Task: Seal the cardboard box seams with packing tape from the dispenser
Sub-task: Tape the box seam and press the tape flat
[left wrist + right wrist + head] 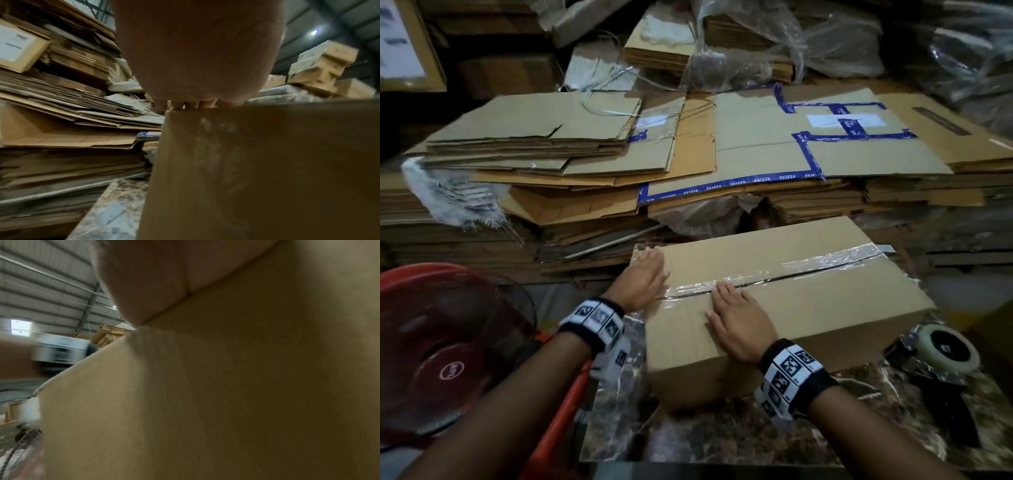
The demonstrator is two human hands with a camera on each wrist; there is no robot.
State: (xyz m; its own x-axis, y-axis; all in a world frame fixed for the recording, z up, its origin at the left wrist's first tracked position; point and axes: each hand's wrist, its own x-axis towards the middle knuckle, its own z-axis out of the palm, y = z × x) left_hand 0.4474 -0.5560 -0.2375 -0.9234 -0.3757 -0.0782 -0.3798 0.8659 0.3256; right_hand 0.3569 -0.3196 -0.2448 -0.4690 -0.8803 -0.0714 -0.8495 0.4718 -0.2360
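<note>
A closed cardboard box (825,308) sits on a marble-patterned table (722,435). Clear packing tape (808,270) runs along its top centre seam, wrinkled in places. My left hand (643,281) lies flat with straight fingers on the box's left end, at the tape's start. My right hand (739,318) presses flat on the top, fingertips on the tape. The tape dispenser (945,356) lies on the table to the right of the box, held by no hand. The left wrist view shows my palm (197,56) over the box edge (267,162); the right wrist view shows the box wall (226,386).
Stacks of flattened cardboard (619,154), some with blue tape, rise right behind the box. A red fan (448,342) and an orange frame (558,421) stand at the left of the table. Plastic wrap bundles (791,44) lie at the back.
</note>
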